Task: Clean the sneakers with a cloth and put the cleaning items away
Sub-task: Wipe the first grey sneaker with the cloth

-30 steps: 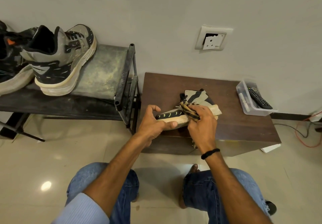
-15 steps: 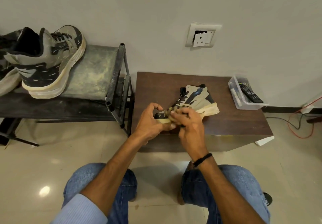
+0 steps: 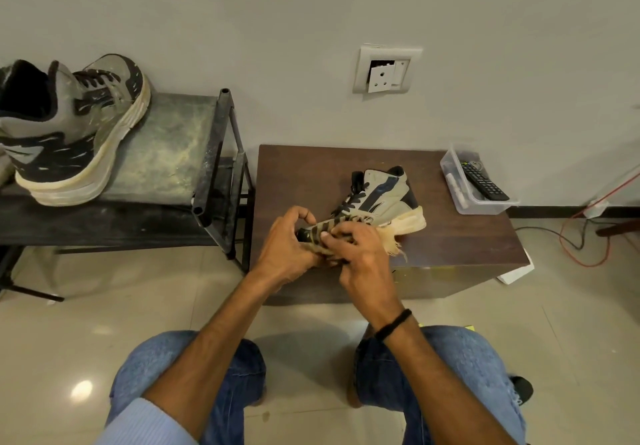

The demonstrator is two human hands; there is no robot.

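A grey and black sneaker point(image 3: 384, 195) lies on the dark brown low table point(image 3: 460, 240), heel toward the wall. My left hand point(image 3: 285, 254) grips its toe end. My right hand point(image 3: 360, 247) holds a tan, dark-striped cloth point(image 3: 389, 242) against the sneaker's front; the frayed end of the cloth hangs out to the right of my fingers. A second grey and black sneaker point(image 3: 72, 132) stands on the worn metal shoe rack point(image 3: 166, 153) at the left.
A clear plastic tub point(image 3: 485, 203) with a black remote point(image 3: 485, 183) sits on the table's right back corner. A wall socket point(image 3: 386, 70) is above the table. Red and dark cables point(image 3: 585, 240) trail on the floor at the right. My knees in jeans fill the bottom.
My right hand has slid with the cloth from the sneaker's middle toward its toe. The heel half now shows. My left hand stays on the toe.
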